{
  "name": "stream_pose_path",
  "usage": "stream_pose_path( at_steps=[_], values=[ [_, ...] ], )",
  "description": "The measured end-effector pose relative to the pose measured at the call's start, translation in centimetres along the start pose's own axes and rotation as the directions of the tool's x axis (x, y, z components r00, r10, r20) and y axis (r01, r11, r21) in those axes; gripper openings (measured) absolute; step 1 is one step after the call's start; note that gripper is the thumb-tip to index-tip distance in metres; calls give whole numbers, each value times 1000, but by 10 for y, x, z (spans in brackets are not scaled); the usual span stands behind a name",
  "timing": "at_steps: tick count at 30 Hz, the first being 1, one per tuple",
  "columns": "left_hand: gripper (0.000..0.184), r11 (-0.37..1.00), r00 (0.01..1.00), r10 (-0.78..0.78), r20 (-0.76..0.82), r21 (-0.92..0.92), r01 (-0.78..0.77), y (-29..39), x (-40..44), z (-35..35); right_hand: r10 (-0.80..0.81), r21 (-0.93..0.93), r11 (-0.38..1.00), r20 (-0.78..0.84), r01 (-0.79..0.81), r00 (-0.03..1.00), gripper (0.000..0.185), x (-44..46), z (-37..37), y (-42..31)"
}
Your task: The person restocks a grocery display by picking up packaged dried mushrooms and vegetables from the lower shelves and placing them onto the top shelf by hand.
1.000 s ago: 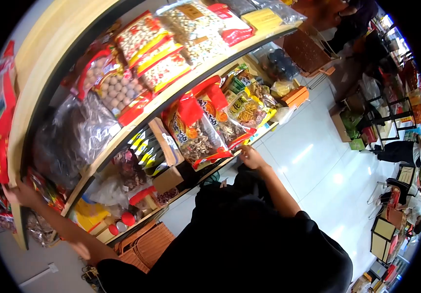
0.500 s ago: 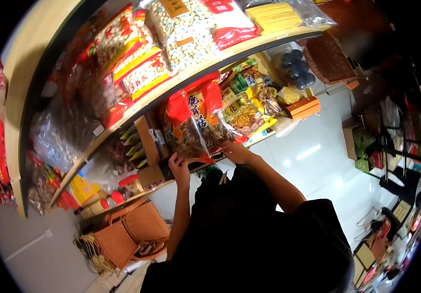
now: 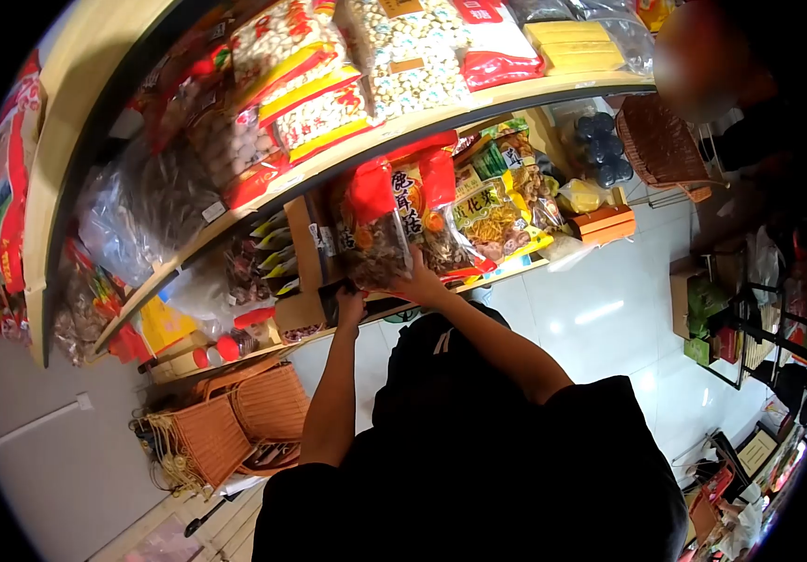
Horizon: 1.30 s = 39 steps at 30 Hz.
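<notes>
Red-topped bag (image 3: 378, 232): right hand (image 3: 421, 283) is closest

It's on the lower shelf (image 3: 513, 272), just beyond both hands, long axis pointing away from them. Right fingers touch its bottom right edge; left hand (image 3: 351, 305) sits curled near the opposite corner (can't tell if either's actually gripping). Red up top, clear below, brown dried stuff inside.

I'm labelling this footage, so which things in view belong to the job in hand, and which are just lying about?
Seems in use:
red-topped bag, touched by the right hand
left hand, close beside it

Just lying about:
yellow-edged bag
orange box
brown basket
orange woven basket
</notes>
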<state>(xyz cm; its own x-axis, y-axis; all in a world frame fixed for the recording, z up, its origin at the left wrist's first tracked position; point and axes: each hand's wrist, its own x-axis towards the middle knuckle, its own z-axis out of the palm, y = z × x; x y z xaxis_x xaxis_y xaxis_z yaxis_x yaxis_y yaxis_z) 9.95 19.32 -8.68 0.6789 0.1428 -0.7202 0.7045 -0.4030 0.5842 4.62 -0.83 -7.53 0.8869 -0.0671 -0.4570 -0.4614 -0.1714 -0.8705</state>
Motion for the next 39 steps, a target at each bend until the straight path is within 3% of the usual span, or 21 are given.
stream_pose_path(
  at_steps=[6, 8, 9, 13, 14, 15, 16, 18, 20, 21, 22, 23, 24, 25, 26, 28, 32, 34, 36, 38, 39],
  values=[
    [68, 991, 994, -76, 85, -101, 84, -5, 15, -5, -39, -115, 993, -186, 18, 982, 94, 3, 18, 4],
    [47, 995, 978, -8, 207, -98, 29, -25, 33, -1, 26, -134, 990, -180, -51, 983, 91, 2, 23, 15],
    [31, 990, 984, -33, 175, -132, 57, -13, 21, 1, -18, -165, 986, -224, -20, 974, 89, 5, 27, 27],
    [25, 930, 990, 29, 139, -366, 24, -48, 56, 9, 124, -162, 974, -212, -160, 969, 89, -11, 20, 6],
    [23, 927, 995, 13, 103, -373, 26, -43, 54, 7, 71, -108, 989, -216, -96, 974, 84, -12, 21, 8],
    [23, 913, 993, -3, 120, -404, 52, -50, 60, 8, 18, -54, 998, -220, -31, 975, 78, -10, 21, 17],
    [26, 908, 988, -22, 154, -410, 84, -63, 72, 7, 106, 25, 994, -195, -104, 975, 74, -20, 21, -1],
    [31, 894, 982, -40, 186, -432, 118, -101, 117, 6, 109, -6, 994, -194, -112, 975, 67, -29, 21, -18],
    [28, 894, 968, -64, 241, -417, 162, -150, 170, 16, 147, 97, 987, -168, -132, 975, 65, -30, 20, -19],
    [32, 851, 976, 80, 203, -524, 39, -133, 144, 17, 204, 84, 978, -178, -192, 963, 60, -32, 20, -26],
    [32, 852, 977, 67, 202, -521, 49, -150, 153, 23, 263, 172, 955, -119, -241, 958, 56, -25, 18, -11],
    [33, 821, 980, 123, 154, -571, -13, -159, 164, 31, 199, 166, 970, -138, -176, 970, 53, -26, 22, 5],
    [34, 779, 976, 192, 99, -620, -90, -147, 169, 30, 119, 156, 983, -163, -94, 979, 50, -22, 23, 5],
    [37, 731, 960, 150, 236, -680, 53, -140, 174, 22, 158, -53, 984, -173, -169, 972, 47, -25, 19, -4],
    [37, 731, 958, 165, 235, -681, 41, -135, 170, 24, 106, -66, 991, -186, -120, 977, 45, -21, 18, 6],
    [55, 768, 952, 250, 177, -635, -84, -85, 100, 9, -7, -108, 994, -195, -14, 981, 46, -17, 14, 23],
    [55, 890, 966, 257, -7, -387, -240, -66, 73, 1, -42, -38, 999, -111, 38, 993, 46, -18, 2, 20],
    [54, 865, 966, 260, -9, -442, -237, -81, 89, 13, 89, 42, 995, -39, -87, 995, 48, -36, -8, -13],
    [52, 839, 963, 268, -10, -490, -239, -86, 88, 15, 1, 0, 1000, -46, -1, 999, 47, -42, -18, -13],
    [48, 820, 916, 278, 289, -568, -70, -84, 75, 8, -105, 141, 983, -65, 114, 992, 46, -46, -28, -9],
    [48, 824, 916, 287, 280, -559, -87, -85, 67, 6, -110, 209, 970, -60, 121, 992, 44, -50, -34, -7]
  ],
)
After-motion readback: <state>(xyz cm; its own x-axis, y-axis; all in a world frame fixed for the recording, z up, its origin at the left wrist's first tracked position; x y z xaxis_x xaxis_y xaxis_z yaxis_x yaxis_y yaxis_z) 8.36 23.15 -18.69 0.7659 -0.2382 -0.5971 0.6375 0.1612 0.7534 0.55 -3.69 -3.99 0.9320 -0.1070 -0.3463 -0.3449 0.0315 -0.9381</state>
